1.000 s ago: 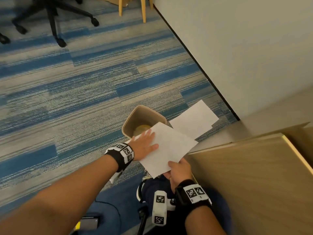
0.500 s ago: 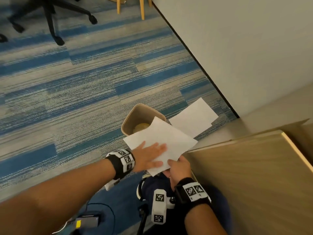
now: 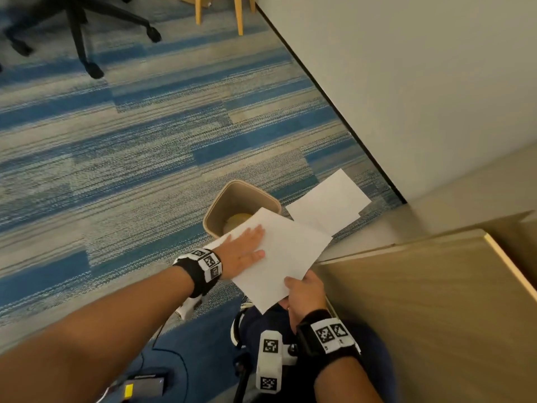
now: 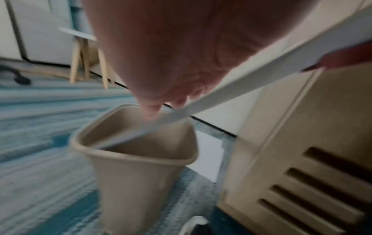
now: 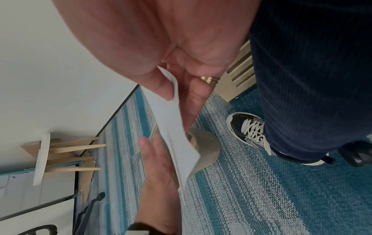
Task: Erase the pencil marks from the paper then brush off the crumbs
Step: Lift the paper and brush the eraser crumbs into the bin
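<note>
Over the tan wastebasket (image 3: 216, 206), which stands on the striped blue and grey carpet (image 3: 116, 158), a white sheet of paper (image 3: 286, 254) is held in the air, tilted with its far corner down over the basket opening. The right hand (image 3: 305, 293) grips the near edge of the sheet, thumb on the upper face; the right wrist view shows the fingers (image 5: 198, 98) curled under the sheet so that the edge is pinched between thumb and fingers, and one finger carries a gold ring (image 5: 210, 80). The left hand (image 3: 244, 251) lies flat on the upper face at the left part of the sheet, fingers straight and together, pointing to the far right; this grip is extended and closes on nothing. A pale yellowish object (image 3: 236, 221) lies at the bottom of the wastebasket. A second white sheet (image 3: 328, 205) lies on the carpet just right of the basket, near the wall (image 3: 406, 82). The wooden desk (image 3: 421, 301) sits to the right of the right hand, and its side panel with slots (image 4: 314, 182) shows in the left wrist view. Office chair castors (image 3: 93, 68) and wooden legs (image 3: 239, 16) stand at the far end of the floor. A dark trouser leg and a black laced shoe (image 5: 247, 127) show near the basket.
</note>
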A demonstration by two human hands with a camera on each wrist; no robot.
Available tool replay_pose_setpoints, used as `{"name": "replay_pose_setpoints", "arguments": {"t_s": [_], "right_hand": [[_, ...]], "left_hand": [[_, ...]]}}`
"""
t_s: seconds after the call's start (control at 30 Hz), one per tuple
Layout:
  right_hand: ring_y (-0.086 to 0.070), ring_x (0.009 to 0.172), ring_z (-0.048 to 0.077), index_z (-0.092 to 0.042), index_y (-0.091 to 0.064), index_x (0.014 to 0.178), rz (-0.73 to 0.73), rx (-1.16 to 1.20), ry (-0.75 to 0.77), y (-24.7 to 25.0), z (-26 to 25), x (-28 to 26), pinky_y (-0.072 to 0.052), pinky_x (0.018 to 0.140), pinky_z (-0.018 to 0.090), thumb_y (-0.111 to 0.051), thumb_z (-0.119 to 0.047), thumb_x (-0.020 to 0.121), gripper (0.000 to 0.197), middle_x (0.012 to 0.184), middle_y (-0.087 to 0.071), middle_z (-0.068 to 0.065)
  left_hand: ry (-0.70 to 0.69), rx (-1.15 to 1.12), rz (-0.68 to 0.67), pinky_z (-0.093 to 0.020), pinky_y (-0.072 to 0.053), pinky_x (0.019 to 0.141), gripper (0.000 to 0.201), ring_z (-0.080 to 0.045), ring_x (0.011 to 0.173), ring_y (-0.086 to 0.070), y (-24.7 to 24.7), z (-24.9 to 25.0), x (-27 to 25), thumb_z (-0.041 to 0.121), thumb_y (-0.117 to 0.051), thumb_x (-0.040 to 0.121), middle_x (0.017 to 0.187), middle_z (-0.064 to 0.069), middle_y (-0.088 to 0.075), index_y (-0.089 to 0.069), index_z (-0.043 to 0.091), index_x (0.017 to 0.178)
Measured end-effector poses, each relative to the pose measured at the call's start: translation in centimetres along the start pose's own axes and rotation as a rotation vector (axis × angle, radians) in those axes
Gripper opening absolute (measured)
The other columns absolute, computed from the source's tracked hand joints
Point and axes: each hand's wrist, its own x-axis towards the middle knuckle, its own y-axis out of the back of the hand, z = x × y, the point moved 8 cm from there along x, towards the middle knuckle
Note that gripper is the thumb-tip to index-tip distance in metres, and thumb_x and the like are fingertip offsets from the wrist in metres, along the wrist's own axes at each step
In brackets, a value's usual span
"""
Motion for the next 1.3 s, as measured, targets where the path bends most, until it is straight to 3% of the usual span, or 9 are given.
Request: {"name": "replay_pose_setpoints", "arguments": {"t_s": [0.2,0.37,0.53,0.7,0.87,0.93,1.03,1.2,1.3], "right_hand": [[-0.071,0.087,0.029,-0.014,-0.069,0.109,-0.017,0.030,-0.023,-0.2,-0.2,-0.5,-0.058,0.059,0.034,-0.044,0.018,0.097,0.042,0.105,-0.075,0.012],[-0.073,0.092,0.031,-0.009,-0.068,0.120,-0.021,0.069,-0.026,-0.4,-0.1,-0.4,-0.061,0.058,0.035,-0.046,0.017,0.097,0.041,0.110,-0.075,0.015],[-0.070,0.085,0.026,-0.016,-0.067,0.099,-0.032,0.024,-0.017,-0.4,-0.5,-0.7,-0.061,0.067,0.040,-0.045,0.018,0.097,0.041,0.099,-0.073,0.008],[-0.073,0.097,0.034,-0.020,-0.071,0.100,0.013,-0.042,-0.004,-0.1,-0.1,-0.4,-0.061,0.087,0.058,-0.049,0.016,0.095,0.043,0.108,-0.076,0.014],[-0.072,0.088,0.029,-0.016,-0.070,0.100,0.001,-0.015,-0.020,0.0,-0.2,-0.5,-0.064,0.069,0.044,-0.047,0.017,0.095,0.041,0.102,-0.075,0.009],[-0.072,0.086,0.028,-0.014,-0.069,0.104,-0.001,-0.012,-0.022,0.0,-0.3,-0.4,-0.062,0.062,0.038,-0.046,0.017,0.096,0.040,0.101,-0.075,0.009],[-0.073,0.089,0.030,-0.016,-0.070,0.103,0.010,-0.042,-0.001,-0.1,-0.2,-0.4,-0.064,0.073,0.048,-0.047,0.017,0.095,0.041,0.103,-0.076,0.011],[-0.072,0.088,0.029,-0.017,-0.069,0.099,-0.007,-0.058,0.002,-0.2,-0.4,-0.7,-0.062,0.078,0.049,-0.046,0.018,0.095,0.042,0.101,-0.076,0.009],[-0.072,0.090,0.030,-0.014,-0.070,0.101,0.001,-0.075,0.021,-0.2,-0.6,-0.6,-0.063,0.079,0.050,-0.045,0.018,0.095,0.041,0.103,-0.076,0.011]], "left_hand": [[0.327,0.017,0.057,-0.064,0.003,0.117,0.099,-0.028,0.155,0.003,0.9,-4.8,0.2,0.087,-0.001,0.082,0.169,0.006,0.006,0.000,0.028,0.161],[-0.190,0.039,-0.020,-0.047,0.007,0.120,0.088,-0.015,0.154,0.013,-1.0,5.2,-0.1,0.079,-0.007,0.090,0.167,0.009,0.017,0.010,0.028,0.160],[0.262,0.002,0.091,-0.060,-0.003,0.121,0.103,-0.026,0.156,0.002,1.1,-1.6,2.2,0.088,0.001,0.078,0.169,0.005,0.009,0.000,0.026,0.160],[-0.153,-0.035,-0.041,-0.042,0.010,0.119,0.078,-0.011,0.153,0.014,-0.8,5.6,0.7,0.068,-0.016,0.097,0.166,0.011,0.019,0.011,0.028,0.160],[0.368,0.018,0.014,-0.064,-0.006,0.119,0.103,-0.030,0.155,-0.001,1.8,-4.5,1.6,0.087,-0.008,0.082,0.169,0.000,0.008,-0.001,0.022,0.161],[0.249,-0.087,0.048,-0.061,-0.002,0.121,0.120,-0.025,0.155,0.005,2.2,-3.4,1.8,0.098,-0.004,0.068,0.168,0.003,0.014,0.004,0.024,0.161],[-0.036,-0.063,-0.026,-0.052,0.001,0.123,0.094,-0.017,0.155,0.006,0.1,1.8,0.7,0.082,-0.011,0.088,0.168,0.007,0.010,0.005,0.025,0.161],[0.282,0.017,0.006,-0.060,-0.002,0.121,0.100,-0.023,0.155,0.005,1.1,-4.6,1.7,0.085,-0.005,0.085,0.169,0.003,0.010,0.003,0.022,0.161],[0.034,-0.009,0.017,-0.048,0.005,0.121,0.098,-0.015,0.154,0.011,1.4,-1.1,1.7,0.083,-0.006,0.083,0.167,0.009,0.016,0.008,0.024,0.160]]}}
